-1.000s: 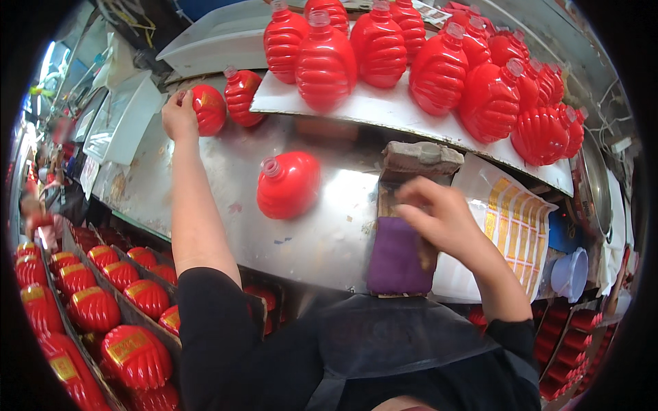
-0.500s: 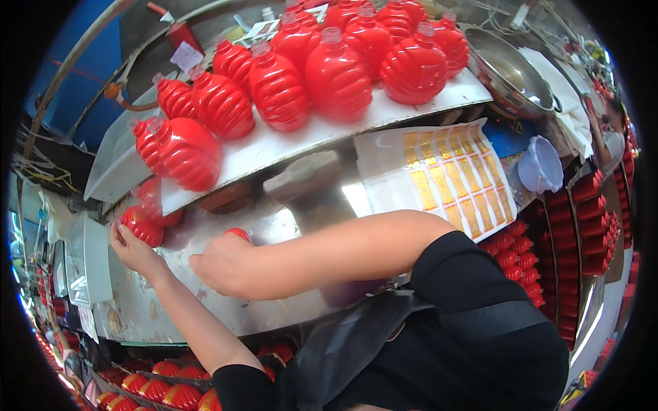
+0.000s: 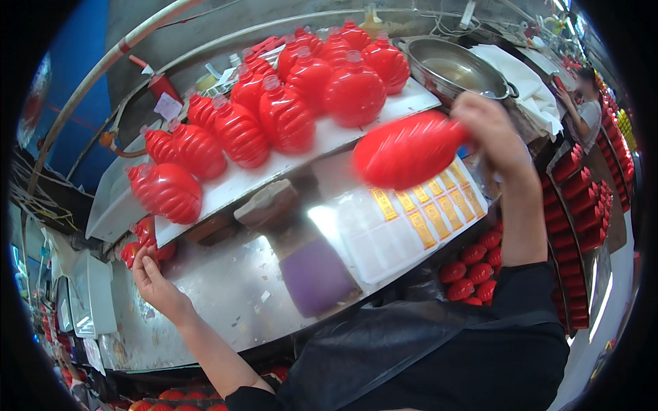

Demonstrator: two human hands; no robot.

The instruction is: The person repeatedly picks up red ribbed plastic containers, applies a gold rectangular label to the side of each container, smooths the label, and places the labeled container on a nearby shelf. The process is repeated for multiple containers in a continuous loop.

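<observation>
Bottles (image 3: 288, 116) stand on a shelf (image 3: 415, 103) along the back of the desk (image 3: 226, 301). On it, a pad (image 3: 312, 274) lies left of a label sheet (image 3: 373, 250). A pan (image 3: 426, 51) sits at the shelf's right end, a bin (image 3: 101, 298) at the desk's left.

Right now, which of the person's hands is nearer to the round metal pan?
The right hand: it is just below the pan in the picture, holding a red bottle. The left hand is much farther, toward the left end of the metal table.

From here I see a metal desk (image 3: 226, 301) bearing a purple pad (image 3: 314, 274) and a gold-label sheet (image 3: 363, 240), and a white shelf (image 3: 329, 145) crowded with red bottles (image 3: 288, 120).
</observation>
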